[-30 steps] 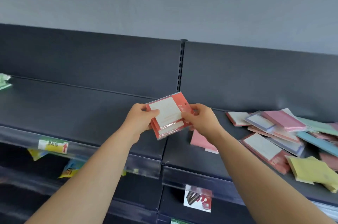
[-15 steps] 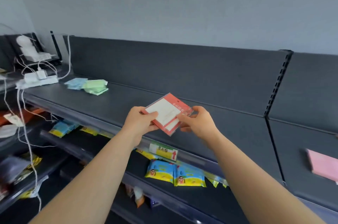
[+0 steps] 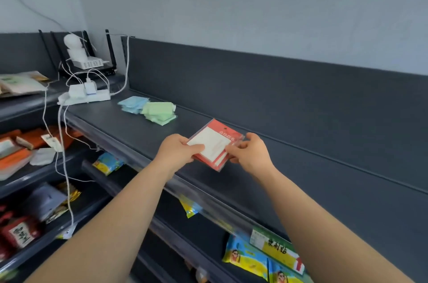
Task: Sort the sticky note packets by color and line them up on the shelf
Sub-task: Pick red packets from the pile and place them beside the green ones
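Note:
I hold a small stack of red sticky note packets [image 3: 215,142] with white labels just above the dark shelf [image 3: 266,174]. My left hand [image 3: 177,152] grips the stack's left edge, thumb on top. My right hand [image 3: 249,152] pinches its right edge. Farther left on the same shelf lie a pile of green packets [image 3: 159,112] and, beside it toward the wall end, a pile of light blue packets [image 3: 133,104]. The two piles touch.
A white power strip [image 3: 84,97] with plugs and cables sits at the shelf's left end, below a router [image 3: 89,64]. Cables hang down the front. Lower shelves hold snack bags [image 3: 245,257] and orange boxes [image 3: 14,159]. A price tag [image 3: 275,248] clips to the shelf's front rail.
My view has swung left along the shelf, away from the mixed pile on the right. Both hands carried the red packets with it, and the green and blue piles now lie closer.

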Demonstrator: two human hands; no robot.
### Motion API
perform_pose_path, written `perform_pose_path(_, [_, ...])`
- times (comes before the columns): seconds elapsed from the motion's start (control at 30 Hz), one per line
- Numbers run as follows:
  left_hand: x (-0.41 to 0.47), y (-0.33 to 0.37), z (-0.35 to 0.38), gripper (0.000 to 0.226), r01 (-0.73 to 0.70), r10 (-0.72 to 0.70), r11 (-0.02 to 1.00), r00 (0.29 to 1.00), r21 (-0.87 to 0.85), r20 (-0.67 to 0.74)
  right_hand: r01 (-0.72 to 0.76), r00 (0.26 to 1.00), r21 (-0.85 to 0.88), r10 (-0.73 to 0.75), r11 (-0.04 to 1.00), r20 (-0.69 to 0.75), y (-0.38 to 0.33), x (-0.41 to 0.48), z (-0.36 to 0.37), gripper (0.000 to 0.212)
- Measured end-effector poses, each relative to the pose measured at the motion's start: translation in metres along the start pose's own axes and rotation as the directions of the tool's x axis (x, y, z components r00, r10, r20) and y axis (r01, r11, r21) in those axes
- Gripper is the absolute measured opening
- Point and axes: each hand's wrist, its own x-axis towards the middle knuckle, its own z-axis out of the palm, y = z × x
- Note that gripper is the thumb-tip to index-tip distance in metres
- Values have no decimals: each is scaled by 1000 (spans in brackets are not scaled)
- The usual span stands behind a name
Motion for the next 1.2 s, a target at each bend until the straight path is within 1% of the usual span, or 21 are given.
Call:
perform_pose_path(0.13, [38,-10,-14,22,31,-30,998,999,45,-25,2,1000,-42,-1,999,10,-1,43,28,48])
perform_pose_path(0.27, [75,-20,-30,12,35,-33,993,999,112,-12,-3,1000,-80,5,997,18,-1,77,58,46])
perform_pose_path(0.4, [117,-33,-42,9,-3,3,983,1000,183,-2,-13,1000,-140,14,990,10,1,110,85,33])
perform_pose_path(0.6, [170,-52,-52,22,-119,102,918,993,379,64,-66,995,-233,48,970,-82,3,141,120,33])
perform_pose_path(0.73, [193,-66,-48,27,-199,161,834,980,515,117,-98,990,-278,64,956,-127,7,154,132,30])
perform_pose_path(0.83, [200,-74,-46,35,-248,203,747,969,617,144,-82,988,-358,27,930,-154,14,155,139,30])
perform_pose_path(0.9, [197,-77,-46,38,-280,242,710,959,646,150,-70,984,-396,-2,915,-179,17,153,142,29])
perform_pose_path(1.0, [190,-76,-52,37,-325,302,647,940,690,160,-74,978,-451,-24,889,-208,15,148,147,25])
perform_pose_path(1.1, [184,-67,-54,36,-355,360,573,919,738,163,-60,978,-540,-60,840,-202,5,136,143,24])
perform_pose_path(1.13, [181,-64,-57,36,-363,382,553,910,750,159,-43,979,-581,-81,813,-186,3,133,142,24])
perform_pose_path(1.2, [177,-53,-57,34,-482,471,487,847,728,246,-71,964,-653,-116,754,-239,-4,112,134,27])
